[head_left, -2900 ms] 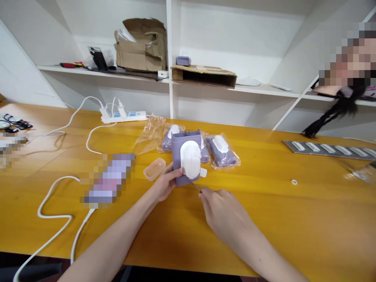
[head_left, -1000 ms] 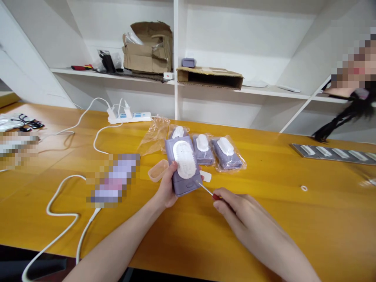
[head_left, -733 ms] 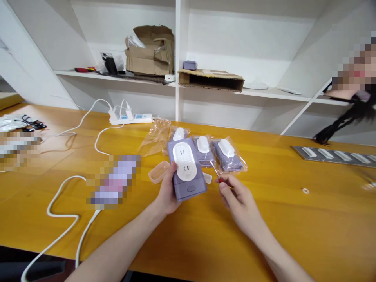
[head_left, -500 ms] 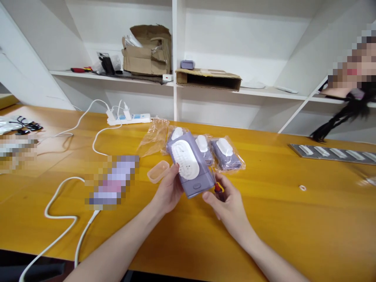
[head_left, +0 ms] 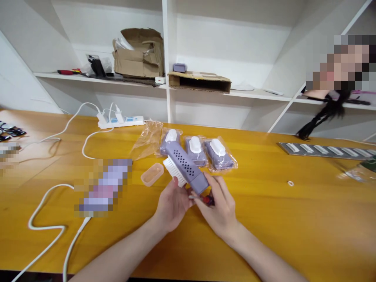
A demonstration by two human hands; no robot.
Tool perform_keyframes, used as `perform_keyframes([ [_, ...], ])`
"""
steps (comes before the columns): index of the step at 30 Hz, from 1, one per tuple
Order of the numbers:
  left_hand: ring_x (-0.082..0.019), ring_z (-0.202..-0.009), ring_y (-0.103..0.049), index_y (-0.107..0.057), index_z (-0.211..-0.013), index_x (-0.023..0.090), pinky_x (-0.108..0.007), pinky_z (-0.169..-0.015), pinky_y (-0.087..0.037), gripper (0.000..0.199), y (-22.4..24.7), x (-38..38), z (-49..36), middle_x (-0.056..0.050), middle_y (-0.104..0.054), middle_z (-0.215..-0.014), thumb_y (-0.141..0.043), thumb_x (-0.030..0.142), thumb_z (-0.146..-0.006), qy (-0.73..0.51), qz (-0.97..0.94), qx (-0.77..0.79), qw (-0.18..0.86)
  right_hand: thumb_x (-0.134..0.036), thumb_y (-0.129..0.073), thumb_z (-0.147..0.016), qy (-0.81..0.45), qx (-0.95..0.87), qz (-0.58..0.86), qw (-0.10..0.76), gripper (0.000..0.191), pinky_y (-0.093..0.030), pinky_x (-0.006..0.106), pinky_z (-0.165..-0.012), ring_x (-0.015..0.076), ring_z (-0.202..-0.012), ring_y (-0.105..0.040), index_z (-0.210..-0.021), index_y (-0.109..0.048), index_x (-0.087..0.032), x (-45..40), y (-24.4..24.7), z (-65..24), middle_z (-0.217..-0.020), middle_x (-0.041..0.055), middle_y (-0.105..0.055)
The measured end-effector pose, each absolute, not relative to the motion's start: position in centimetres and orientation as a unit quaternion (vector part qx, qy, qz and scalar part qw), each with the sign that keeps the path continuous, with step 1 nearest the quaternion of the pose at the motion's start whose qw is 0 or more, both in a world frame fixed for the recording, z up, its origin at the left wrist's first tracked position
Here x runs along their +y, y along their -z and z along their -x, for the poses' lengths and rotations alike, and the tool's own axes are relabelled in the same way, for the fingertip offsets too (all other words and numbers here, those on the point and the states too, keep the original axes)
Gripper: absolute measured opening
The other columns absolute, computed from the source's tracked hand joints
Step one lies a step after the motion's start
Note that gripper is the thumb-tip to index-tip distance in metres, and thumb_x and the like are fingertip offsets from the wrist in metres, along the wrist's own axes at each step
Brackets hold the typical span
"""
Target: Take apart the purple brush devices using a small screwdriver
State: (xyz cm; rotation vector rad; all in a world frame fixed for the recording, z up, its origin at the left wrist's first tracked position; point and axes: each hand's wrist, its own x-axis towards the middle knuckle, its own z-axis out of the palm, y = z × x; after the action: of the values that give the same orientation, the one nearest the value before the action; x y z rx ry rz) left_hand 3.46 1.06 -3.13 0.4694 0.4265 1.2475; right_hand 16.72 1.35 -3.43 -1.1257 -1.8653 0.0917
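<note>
A purple device (head_left: 186,166) with white bristles and rows of dark holes is tilted on its side above the table. Under its bristle side, my left hand (head_left: 173,205) supports it, fingers partly curled. My right hand (head_left: 219,205) grips the device's lower end and also holds a small red-handled tool (head_left: 208,200), whose metal shaft points left. Just left of the device lies a translucent pinkish cap (head_left: 152,174). Behind it are three bagged purple devices with white tops, the right one (head_left: 220,153) fully in view.
A phone (head_left: 107,186) with a white cable lies at the left. Further back are a power strip (head_left: 126,121) and a plastic bag (head_left: 148,137). A small white ring (head_left: 290,183) and a metal strip (head_left: 323,150) lie to the right. Cardboard boxes stand on the shelf.
The device has been turned from its bristle face onto its side. My right hand has moved onto its lower end, and the tool now points left. The view has shifted slightly.
</note>
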Motion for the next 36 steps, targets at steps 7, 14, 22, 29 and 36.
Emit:
perform_keyframes([
  [7, -0.026, -0.09, -0.062, -0.059, -0.108, 0.016, -0.037, -0.076, -0.049, 0.047, 2.8, 2.8, -1.7, -0.01, -0.068, -0.1, -0.065, 0.041, -0.069, -0.604, -0.2, 0.275, 0.721, -0.024, -0.059, -0.079, -0.094, -0.805, 0.444, 0.382, 0.05, -0.051, 0.025, -0.052, 0.0114, -0.061, -0.058, -0.126, -0.043, -0.021, 0.1, 2.4, -16.9, -0.112, 0.0125, -0.051],
  [14, -0.032, -0.1, -0.061, -0.062, -0.103, 0.016, -0.045, -0.087, -0.047, 0.045, 3.2, 4.3, -0.3, -0.011, -0.07, -0.098, -0.067, 0.04, -0.065, -0.649, -0.204, 0.248, 0.69, -0.021, -0.044, -0.085, -0.29, -0.789, 0.485, 0.242, 0.008, -0.044, 0.026, -0.055, 0.0128, -0.057, -0.049, -0.093, -0.046, -0.019, 0.3, -0.4, -18.1, -0.069, -0.0017, -0.053],
  [22, -0.033, -0.093, -0.065, -0.053, -0.118, 0.015, -0.05, -0.087, -0.047, 0.067, 3.3, 4.8, 0.3, -0.014, -0.069, -0.103, -0.061, 0.059, -0.068, -0.667, -0.178, 0.24, 0.683, -0.012, -0.04, -0.088, -0.217, -0.818, 0.47, 0.252, 0.018, -0.042, 0.028, -0.062, 0.0149, -0.068, -0.056, -0.086, -0.057, -0.019, -0.2, -0.1, -18.0, -0.079, 0.0027, -0.062],
  [29, -0.034, -0.09, -0.066, -0.056, -0.115, 0.016, -0.052, -0.086, -0.047, 0.064, 3.6, 4.8, 0.3, -0.013, -0.07, -0.1, -0.062, 0.058, -0.066, -0.665, -0.187, 0.238, 0.682, -0.013, -0.039, -0.09, -0.205, -0.825, 0.479, 0.218, 0.02, -0.045, 0.029, -0.064, 0.0165, -0.07, -0.059, -0.088, -0.058, -0.019, -0.2, 0.0, -18.0, -0.082, 0.0038, -0.062],
  [36, -0.031, -0.086, -0.067, -0.064, -0.099, 0.018, -0.044, -0.078, -0.051, 0.054, 3.8, 4.6, -0.3, -0.008, -0.072, -0.086, -0.065, 0.058, -0.062, -0.676, -0.188, 0.284, 0.653, -0.011, -0.036, -0.09, -0.166, -0.829, 0.515, 0.141, 0.023, -0.045, 0.032, -0.063, 0.0201, -0.069, -0.062, -0.094, -0.058, -0.016, -0.9, 0.3, -17.1, -0.085, 0.0072, -0.061],
])
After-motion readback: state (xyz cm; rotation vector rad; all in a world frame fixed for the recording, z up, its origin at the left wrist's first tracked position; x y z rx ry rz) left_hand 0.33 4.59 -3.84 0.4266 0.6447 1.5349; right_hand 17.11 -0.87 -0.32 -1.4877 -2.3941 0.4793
